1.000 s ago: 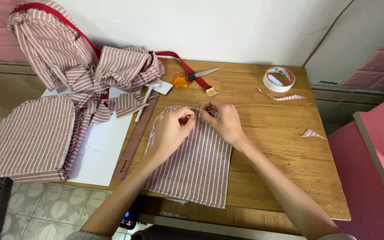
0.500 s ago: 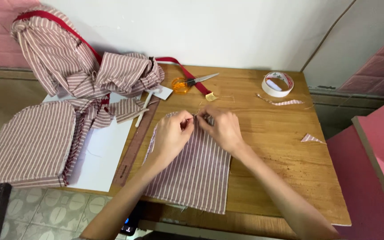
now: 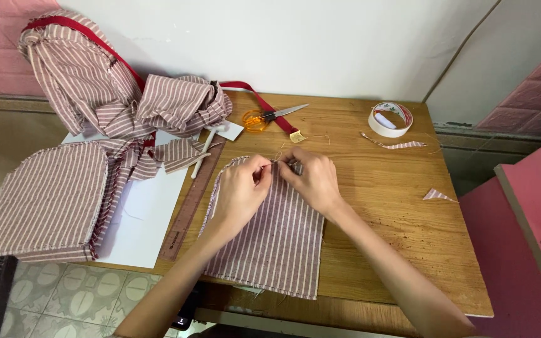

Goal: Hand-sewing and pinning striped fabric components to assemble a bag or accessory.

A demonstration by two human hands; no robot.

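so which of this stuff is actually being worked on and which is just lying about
In hand:
left hand
right hand
striped fabric panel, pinched at its top edge

Lying about:
scissors
tape roll
wooden ruler
fabric stack
two cloth scraps

Bare wooden table (image 3: 383, 206) right of fabric piece (image 3: 277, 244)

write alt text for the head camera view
Both hands, left hand and right hand, pinch the top edge of a striped fabric piece on a wooden table. A wooden ruler, orange-handled scissors, a tape roll and more striped fabric lie around.
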